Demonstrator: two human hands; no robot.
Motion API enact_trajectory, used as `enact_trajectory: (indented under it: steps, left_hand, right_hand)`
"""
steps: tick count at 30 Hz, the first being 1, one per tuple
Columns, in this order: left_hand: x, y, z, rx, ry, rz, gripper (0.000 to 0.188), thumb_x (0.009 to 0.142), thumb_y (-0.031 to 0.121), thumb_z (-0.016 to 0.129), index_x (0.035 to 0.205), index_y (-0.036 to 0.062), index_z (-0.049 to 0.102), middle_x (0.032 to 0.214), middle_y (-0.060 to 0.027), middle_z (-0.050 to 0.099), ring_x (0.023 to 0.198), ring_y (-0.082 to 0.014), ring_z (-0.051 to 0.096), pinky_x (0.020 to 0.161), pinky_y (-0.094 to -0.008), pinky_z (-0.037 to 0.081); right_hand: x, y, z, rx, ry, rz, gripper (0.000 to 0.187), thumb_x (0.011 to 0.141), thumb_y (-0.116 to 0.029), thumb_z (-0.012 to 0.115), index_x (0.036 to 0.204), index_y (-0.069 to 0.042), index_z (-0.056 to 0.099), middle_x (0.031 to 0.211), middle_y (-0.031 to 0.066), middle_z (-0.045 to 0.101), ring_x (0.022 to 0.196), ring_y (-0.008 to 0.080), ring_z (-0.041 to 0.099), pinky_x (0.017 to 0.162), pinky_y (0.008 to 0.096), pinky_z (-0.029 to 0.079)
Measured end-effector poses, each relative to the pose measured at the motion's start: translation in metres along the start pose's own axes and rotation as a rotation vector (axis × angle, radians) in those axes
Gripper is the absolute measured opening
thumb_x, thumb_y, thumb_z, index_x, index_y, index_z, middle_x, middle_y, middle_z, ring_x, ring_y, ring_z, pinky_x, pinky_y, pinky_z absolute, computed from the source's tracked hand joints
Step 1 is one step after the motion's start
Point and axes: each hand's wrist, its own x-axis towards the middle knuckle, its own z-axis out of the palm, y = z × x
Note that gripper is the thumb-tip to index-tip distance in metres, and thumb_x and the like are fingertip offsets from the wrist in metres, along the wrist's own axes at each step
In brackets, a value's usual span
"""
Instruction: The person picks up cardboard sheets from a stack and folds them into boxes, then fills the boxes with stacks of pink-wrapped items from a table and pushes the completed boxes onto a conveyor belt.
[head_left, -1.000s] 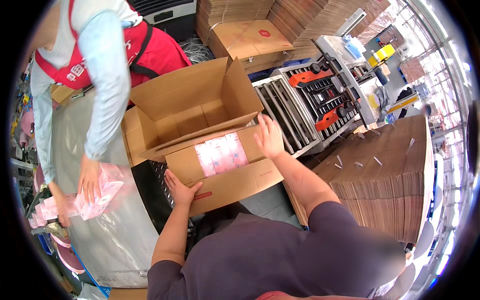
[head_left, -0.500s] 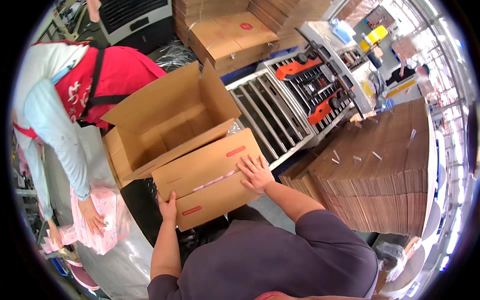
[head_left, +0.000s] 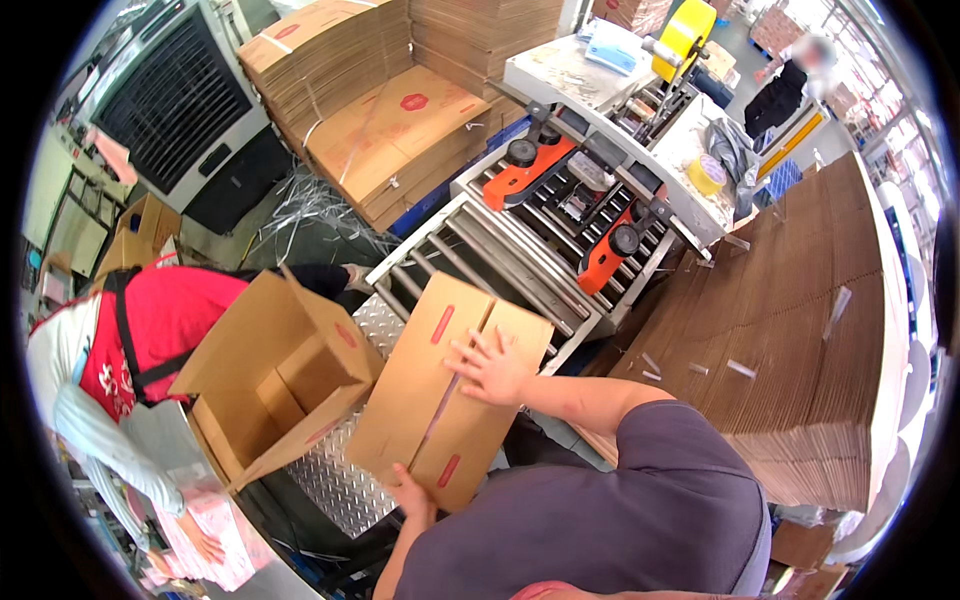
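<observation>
Brown cardboard under the spread fingers of the right hand (head_left: pixel 490 372), laid across the seam of the carton (head_left: pixel 425 400). Left hand (head_left: pixel 412 497) at the near corner, finger grip partly hidden, impossible to tell. Carton between the open box (head_left: pixel 240 345) and the dark shirt (head_left: pixel 590 500), tilted, above the diamond plate (head_left: pixel 345 485), near the roller conveyor (head_left: pixel 495 262). Best press both flaps evenly, steer from the corner, clear the open box's rim.

head | fisheye, worn above | looks down | carton (head_left: pixel 428 392) close below

An open box (head_left: pixel 285 385) stands left of the closed box (head_left: pixel 425 400), roller conveyor (head_left: pixel 505 268) ahead, cardboard stack (head_left: pixel 790 350) right.
</observation>
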Motion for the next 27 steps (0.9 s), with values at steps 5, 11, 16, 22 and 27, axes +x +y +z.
enact_trajectory:
  steps: [5, 11, 16, 22, 27]
  left_hand:
    - [0.022, -0.006, 0.166, -0.146, -0.205, 0.250, 0.067, 0.103, 0.023, 0.051, 0.154, 0.0048, 0.012, 0.151, -0.0177, 0.035, 0.133, -0.0300, 0.042, 0.110, -0.0403, 0.036]
    - [0.061, 0.039, 0.319, -0.057, -0.229, 0.288, 0.068, 0.104, 0.021, 0.048, 0.157, 0.0092, 0.008, 0.151, -0.0204, 0.034, 0.132, -0.0323, 0.044, 0.110, -0.0406, 0.036]
    - [0.055, 0.025, 0.316, 0.261, -0.478, 0.417, 0.068, 0.105, 0.032, 0.044, 0.159, 0.0168, 0.005, 0.158, -0.0212, 0.025, 0.140, -0.0324, 0.037, 0.112, -0.0412, 0.032]
    - [0.009, -0.022, 0.195, 0.797, -1.194, 0.015, 0.064, 0.101, 0.037, 0.053, 0.153, 0.0085, 0.030, 0.105, -0.0070, 0.064, 0.088, -0.0157, 0.059, 0.070, -0.0311, 0.048]
    - [0.060, -0.069, 0.035, 1.464, -1.362, 0.178, 0.062, 0.093, 0.047, 0.061, 0.139, 0.0061, 0.051, 0.129, -0.0200, 0.062, 0.120, -0.0299, 0.060, 0.098, -0.0384, 0.047]
  right_hand:
    - [0.031, 0.160, -0.043, -0.073, -0.027, 0.131, 0.057, 0.100, -0.054, 0.033, 0.153, -0.034, 0.029, 0.163, 0.0015, 0.022, 0.150, 0.0334, 0.015, 0.113, 0.0708, 0.008]
    - [0.043, 0.292, -0.062, -0.023, 0.036, 0.323, 0.055, 0.101, -0.051, 0.031, 0.153, -0.031, 0.031, 0.160, 0.0021, 0.026, 0.150, 0.0296, 0.016, 0.114, 0.0696, 0.007]
    - [0.029, 0.345, -0.062, -0.073, 0.295, 0.344, 0.045, 0.099, -0.039, 0.045, 0.139, -0.019, 0.048, 0.144, 0.0075, 0.046, 0.139, 0.0283, 0.035, 0.115, 0.0557, 0.025]
    - [-0.031, 0.265, -0.025, -0.037, 0.766, 0.445, 0.030, 0.090, -0.019, 0.060, 0.118, -0.008, 0.057, 0.116, 0.0157, 0.057, 0.113, 0.0358, 0.053, 0.094, 0.0479, 0.045]
    - [-0.140, 0.104, 0.021, 0.266, 0.887, 0.430, 0.032, 0.079, -0.005, 0.065, 0.111, -0.006, 0.061, 0.106, 0.0162, 0.060, 0.104, 0.0372, 0.056, 0.092, 0.0462, 0.047]
